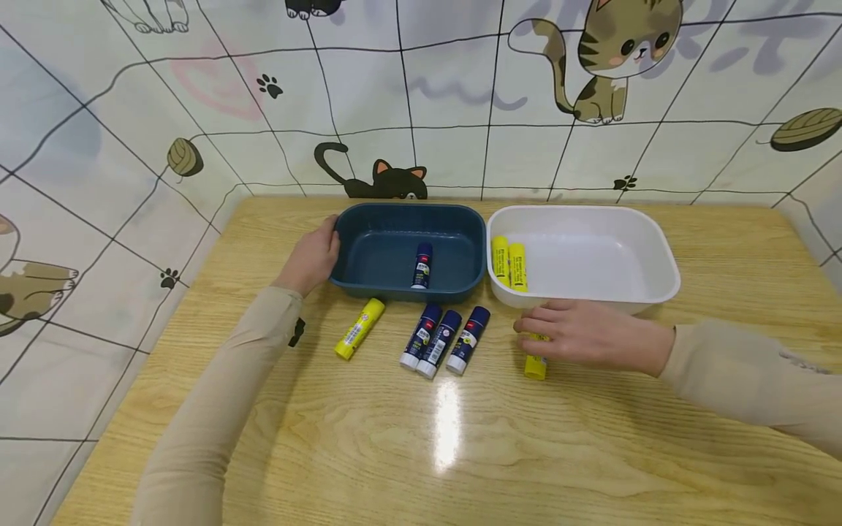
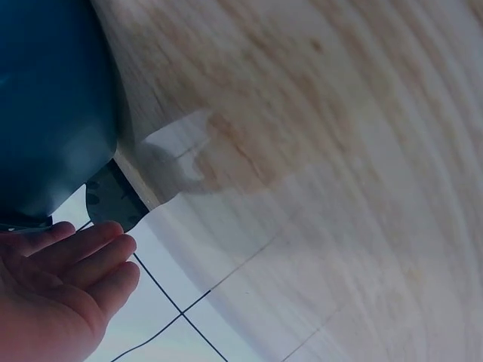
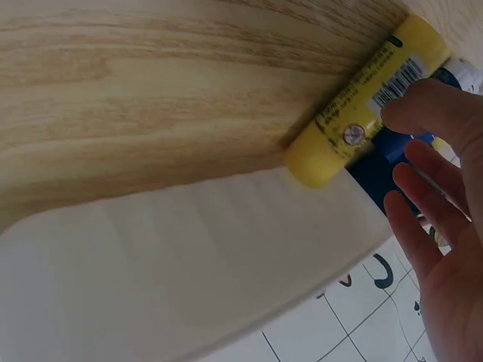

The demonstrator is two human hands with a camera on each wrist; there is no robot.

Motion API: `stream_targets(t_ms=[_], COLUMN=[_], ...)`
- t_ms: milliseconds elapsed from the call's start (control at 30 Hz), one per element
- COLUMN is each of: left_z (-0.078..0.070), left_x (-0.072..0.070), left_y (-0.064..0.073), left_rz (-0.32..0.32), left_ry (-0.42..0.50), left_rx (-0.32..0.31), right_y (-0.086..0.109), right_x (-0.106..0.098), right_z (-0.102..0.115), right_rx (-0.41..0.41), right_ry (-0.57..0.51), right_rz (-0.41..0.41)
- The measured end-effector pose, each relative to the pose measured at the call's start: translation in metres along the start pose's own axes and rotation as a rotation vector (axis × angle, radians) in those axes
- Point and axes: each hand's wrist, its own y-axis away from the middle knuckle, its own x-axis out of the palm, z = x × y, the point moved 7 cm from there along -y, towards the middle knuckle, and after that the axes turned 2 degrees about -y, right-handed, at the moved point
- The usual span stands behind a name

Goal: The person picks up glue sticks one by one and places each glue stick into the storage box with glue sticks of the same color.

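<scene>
My left hand (image 1: 314, 256) rests at the left end of a dark blue bin (image 1: 355, 288), its fingers (image 2: 113, 279) loosely extended beside the bin's outer wall. One navy glue stick (image 1: 422, 267) is inside that bin. Over a yellow glue stick (image 1: 536, 367) lying on the table, just in front of the white bin (image 1: 605, 252), is my right hand (image 1: 592, 336). In the right wrist view the thumb overlaps the stick's barcode label, and the other fingers are spread apart from it. Two yellow glue sticks (image 1: 518, 267) lean at the left inside the white bin.
Three navy glue sticks with white ends (image 1: 439, 343) lie side by side before the blue bin. Left of them is another yellow glue stick (image 1: 359, 329). Both bins stand side by side on the wooden table (image 1: 368, 446), near a cat-patterned wall covering (image 1: 454, 161).
</scene>
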Motion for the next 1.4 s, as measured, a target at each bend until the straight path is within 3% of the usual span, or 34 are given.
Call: stream_targets(t_ms=[367,667,833,1133,1400], left_z=[-0.003,-0.004,-0.003,0.000,0.000], left_x=[0.000,-0.001,0.000,0.003,0.003], left_y=[0.000,0.002,0.001,0.001,0.001], left_rz=[0.016,0.021,0.016,0.024,0.019], left_ry=[-0.025,-0.028,-0.023,-0.019,-0.019], left_rx=[0.008,0.009,0.008,0.002,-0.002], right_y=[-0.004,-0.003,-0.002,0.002,0.003], right_x=[0.014,0.022,0.023,0.012,-0.005], right_z=[0.004,0.005,0.007,0.008,0.010], right_rx=[-0.011,0.013,0.008,-0.002,-0.005], right_ry=[-0.006,-0.108,-0.115,-0.044,-0.008], right_rz=[-0.039,-0.024,-0.030,-0.096,-0.091])
